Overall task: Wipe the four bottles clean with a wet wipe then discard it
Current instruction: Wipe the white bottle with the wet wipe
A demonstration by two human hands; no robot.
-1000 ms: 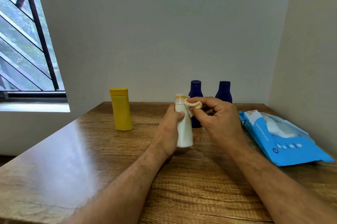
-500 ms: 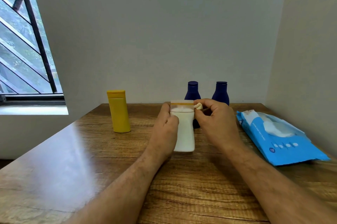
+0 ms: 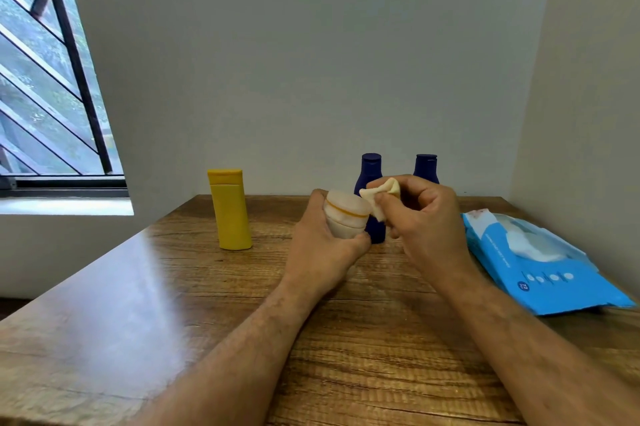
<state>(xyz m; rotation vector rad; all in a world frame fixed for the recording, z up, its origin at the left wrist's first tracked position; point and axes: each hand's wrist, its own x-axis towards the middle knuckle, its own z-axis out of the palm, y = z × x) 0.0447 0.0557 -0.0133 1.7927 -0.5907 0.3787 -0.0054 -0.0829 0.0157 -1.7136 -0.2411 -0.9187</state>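
Note:
My left hand grips a white bottle with an orange band, tilted so its cap end points toward me. Most of its body is hidden behind the hand. My right hand pinches a crumpled wet wipe right beside the bottle's cap; whether the two touch is unclear. A yellow bottle stands upright to the left. Two dark blue bottles stand at the back, partly hidden behind my hands.
The wooden table sits in a corner, with walls behind and to the right. A blue wet-wipe pack lies open at the right edge. A barred window is at the left.
The white bottle went from upright to tilted with its cap toward me. My right hand shifted the wipe from the cap's top to its right side.

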